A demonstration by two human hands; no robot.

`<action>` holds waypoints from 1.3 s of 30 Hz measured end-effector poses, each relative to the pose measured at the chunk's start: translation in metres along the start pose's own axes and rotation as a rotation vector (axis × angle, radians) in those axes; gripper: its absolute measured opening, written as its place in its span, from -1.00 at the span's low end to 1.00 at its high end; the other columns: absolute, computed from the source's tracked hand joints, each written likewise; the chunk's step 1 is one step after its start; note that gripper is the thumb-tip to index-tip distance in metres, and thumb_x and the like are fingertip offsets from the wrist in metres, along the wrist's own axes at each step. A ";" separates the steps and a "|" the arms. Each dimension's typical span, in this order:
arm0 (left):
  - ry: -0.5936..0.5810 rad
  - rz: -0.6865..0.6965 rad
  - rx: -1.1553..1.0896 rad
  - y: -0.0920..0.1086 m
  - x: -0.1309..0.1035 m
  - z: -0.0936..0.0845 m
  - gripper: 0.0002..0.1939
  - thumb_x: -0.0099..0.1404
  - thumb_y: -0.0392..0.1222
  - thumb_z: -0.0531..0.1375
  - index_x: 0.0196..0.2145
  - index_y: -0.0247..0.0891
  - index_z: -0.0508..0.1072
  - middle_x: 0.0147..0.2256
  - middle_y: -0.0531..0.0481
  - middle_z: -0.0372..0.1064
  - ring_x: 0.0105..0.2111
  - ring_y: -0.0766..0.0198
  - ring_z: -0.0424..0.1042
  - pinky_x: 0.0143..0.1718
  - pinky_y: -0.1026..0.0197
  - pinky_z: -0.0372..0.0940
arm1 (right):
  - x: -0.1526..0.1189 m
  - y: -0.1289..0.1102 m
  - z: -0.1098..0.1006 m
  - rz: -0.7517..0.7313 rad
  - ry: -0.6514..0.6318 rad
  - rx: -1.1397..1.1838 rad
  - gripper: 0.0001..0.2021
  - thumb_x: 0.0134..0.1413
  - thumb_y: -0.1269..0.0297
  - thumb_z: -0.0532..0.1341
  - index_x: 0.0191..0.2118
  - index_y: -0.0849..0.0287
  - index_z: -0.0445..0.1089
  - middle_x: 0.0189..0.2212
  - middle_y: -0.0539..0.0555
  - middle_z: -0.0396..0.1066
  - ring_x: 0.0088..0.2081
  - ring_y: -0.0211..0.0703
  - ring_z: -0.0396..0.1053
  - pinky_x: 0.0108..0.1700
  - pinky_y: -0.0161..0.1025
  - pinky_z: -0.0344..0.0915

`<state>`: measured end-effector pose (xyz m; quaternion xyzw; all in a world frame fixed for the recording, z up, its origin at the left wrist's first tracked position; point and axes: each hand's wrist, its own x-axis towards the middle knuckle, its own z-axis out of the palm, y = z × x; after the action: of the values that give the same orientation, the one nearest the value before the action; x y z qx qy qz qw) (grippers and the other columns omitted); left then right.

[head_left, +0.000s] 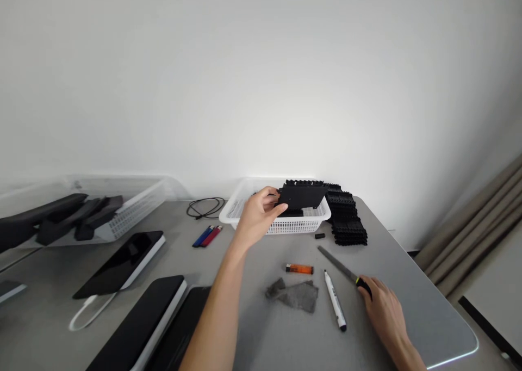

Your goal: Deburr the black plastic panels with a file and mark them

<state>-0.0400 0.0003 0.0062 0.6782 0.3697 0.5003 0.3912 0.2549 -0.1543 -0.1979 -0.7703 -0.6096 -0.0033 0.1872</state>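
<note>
My left hand [263, 210] pinches the left edge of a flat black plate [304, 196] above a white perforated basket [291, 227]. Other black pieces lie inside the basket, partly hidden by the plate. At the right, my right hand [382, 304] is closed round the black handle of a file [338, 263], whose grey blade points away to the left on the table. Between my hands are an orange lighter [300, 269], a crumpled grey cloth [297, 295] and a white marker [335, 301] with its tip uncovered.
Stacked black ribbed pieces [348, 218] stand right of the basket, near a small black cap [320, 235]. Two lighters [207, 236] and a black cable [206, 208] lie left. Farther left are a phone-like device [122, 262], dark boxes and another basket [141, 205].
</note>
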 end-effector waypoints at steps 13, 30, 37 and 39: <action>0.079 0.359 0.090 -0.003 -0.001 -0.001 -0.91 0.07 -0.39 0.19 -0.52 -0.25 0.38 -0.11 -0.15 0.52 -0.05 0.12 0.48 0.00 0.06 0.35 | -0.003 -0.013 -0.015 0.218 0.119 0.708 -0.56 0.23 -0.09 -0.02 -0.13 0.15 0.40 -0.39 0.12 0.43 -0.39 -0.04 0.37 -0.32 -0.15 0.27; 0.150 0.622 0.253 -0.006 -0.002 0.017 -0.76 0.15 -0.47 0.07 -0.55 -0.24 0.40 0.10 -0.10 0.39 0.06 0.15 0.41 0.10 0.02 0.30 | 0.157 -0.131 -0.115 -0.001 -0.253 1.497 -0.60 -0.32 0.16 0.47 -0.46 0.16 0.24 -0.70 -0.20 0.05 -0.69 -0.43 0.00 -0.69 -0.41 -0.01; 0.070 0.121 -0.225 -0.005 0.000 0.023 -0.39 0.26 -0.08 0.18 0.23 -0.12 0.14 -0.06 -0.13 0.48 -0.18 0.20 0.53 -0.29 0.23 0.44 | 0.168 -0.141 -0.113 0.044 -0.173 1.579 -0.64 -0.31 0.23 0.41 -0.45 0.14 0.20 -0.67 -0.17 0.16 -0.70 -0.43 0.03 -0.69 -0.39 -0.02; 0.047 -0.005 -0.277 -0.003 0.001 0.026 -0.29 0.19 -0.01 0.26 0.24 -0.20 0.15 -0.20 -0.12 0.53 -0.26 0.18 0.54 -0.37 0.26 0.41 | 0.168 -0.143 -0.111 0.021 -0.140 1.528 -0.68 -0.27 0.22 0.38 -0.45 0.13 0.20 -0.68 -0.17 0.15 -0.70 -0.41 0.03 -0.68 -0.37 0.00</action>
<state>-0.0154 -0.0016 -0.0013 0.6049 0.3079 0.5611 0.4737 0.1887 -0.0029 -0.0150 -0.4312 -0.4456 0.4695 0.6285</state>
